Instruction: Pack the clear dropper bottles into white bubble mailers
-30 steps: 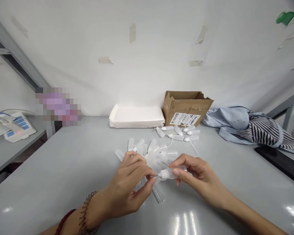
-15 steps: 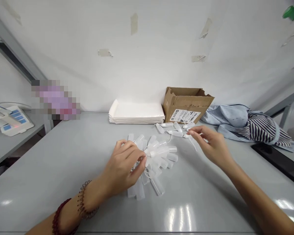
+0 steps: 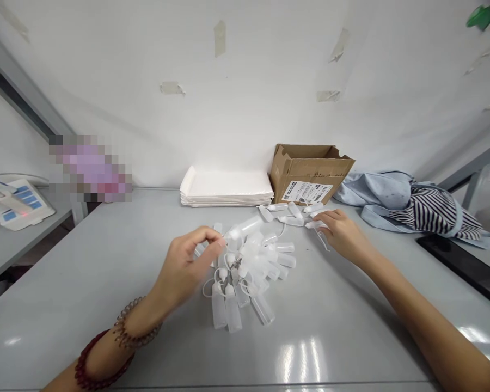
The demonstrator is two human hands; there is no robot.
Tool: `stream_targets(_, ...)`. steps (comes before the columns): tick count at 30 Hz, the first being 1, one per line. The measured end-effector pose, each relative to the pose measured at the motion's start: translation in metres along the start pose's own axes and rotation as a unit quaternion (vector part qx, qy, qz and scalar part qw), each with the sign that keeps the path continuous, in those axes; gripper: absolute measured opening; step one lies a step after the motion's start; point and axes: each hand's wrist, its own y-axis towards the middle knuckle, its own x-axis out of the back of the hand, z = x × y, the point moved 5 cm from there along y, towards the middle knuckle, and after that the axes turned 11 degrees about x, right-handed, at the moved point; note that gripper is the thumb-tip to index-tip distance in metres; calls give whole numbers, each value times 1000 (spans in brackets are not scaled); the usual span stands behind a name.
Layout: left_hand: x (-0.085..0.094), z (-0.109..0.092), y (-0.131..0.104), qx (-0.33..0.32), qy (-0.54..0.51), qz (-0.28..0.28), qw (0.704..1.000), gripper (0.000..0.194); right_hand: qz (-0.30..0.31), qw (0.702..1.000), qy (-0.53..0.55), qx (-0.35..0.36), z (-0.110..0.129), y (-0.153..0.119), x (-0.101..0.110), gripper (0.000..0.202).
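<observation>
A heap of small translucent bottles [image 3: 253,261] with thin white loops lies on the grey table. At its left edge my left hand [image 3: 194,261] pinches thumb and forefinger together at the end of a bottle [image 3: 247,226] tilted across the top of the heap. My right hand [image 3: 341,231] is at a smaller group of similar bottles [image 3: 292,220] in front of the cardboard box, its fingers closed on a bottle [image 3: 315,224] whose thin white loop hangs down below the fingertips.
White padded envelopes [image 3: 228,188] are stacked against the wall, left of an open cardboard box [image 3: 310,174]. A light blue and striped cloth [image 3: 428,209] and a black phone [image 3: 465,267] lie at the right. A white device [image 3: 26,204] sits on another table at far left.
My left hand has moved left, and a bottle now slants from its fingertips over the heap. My right hand has shifted slightly, its fingers closer round the bottle. The view has moved a little.
</observation>
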Motion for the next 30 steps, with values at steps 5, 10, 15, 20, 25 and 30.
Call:
stream_targets(5,2,5,10,18,73,-11,997,23,11,1000,-6,-4,0,-1,-2,21)
stream_targets(10,2,2,13,-106,132,5,986,38,-15,1000,8,-21,0,-1,3,22)
stream_targets(15,22,-3,7,-160,41,-118,979,34,-92,993,47,-49,16,0,29,28)
stream_targets(20,-14,-18,-13,-216,34,7,976,9,-97,952,285,-62,82,-4,38,20)
stream_targets(25,-45,-23,-32,-228,37,132,964,23,-77,908,412,-4,138,-10,42,17)
stream_targets(30,-46,-24,-35,-230,40,131,963,9,-113,924,362,44,139,-13,43,20)
